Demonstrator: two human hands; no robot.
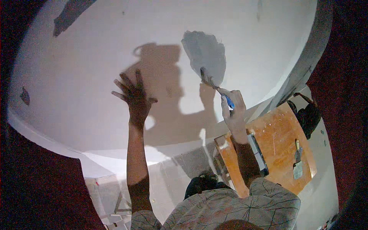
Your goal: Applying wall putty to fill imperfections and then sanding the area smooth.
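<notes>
In the head view, the left hand (pixel 136 96) was raised before the pale wall (pixel 92 88), its fingers spread wide and the thumb held out to the side; it had hold of nothing. Whether its palm pressed on the wall could not be told. A broad brown shadow (pixel 163 73) fell on the wall just beside it, reaching across toward the right hand.

The right hand (pixel 236 111) was closed around a blue-handled tool (pixel 230 101), thumb on one side and fingers on the other. The tool slanted up and to the left, its dark head at the lower end of a large grey patch (pixel 205 50) on the wall. The exact shape of that head was hard to make out against its surroundings. A long dark grey mark (pixel 73 15) lay at the upper left of the wall, and a small dark spot (pixel 25 96) near its left edge.

Beneath the right forearm stood an orange-brown bench (pixel 278 130), its top flecked with pale specks. A scraper (pixel 298 168) with a light handle lay on it toward the right, well apart from both hands. The person wore a patterned grey shirt (pixel 230 209).
</notes>
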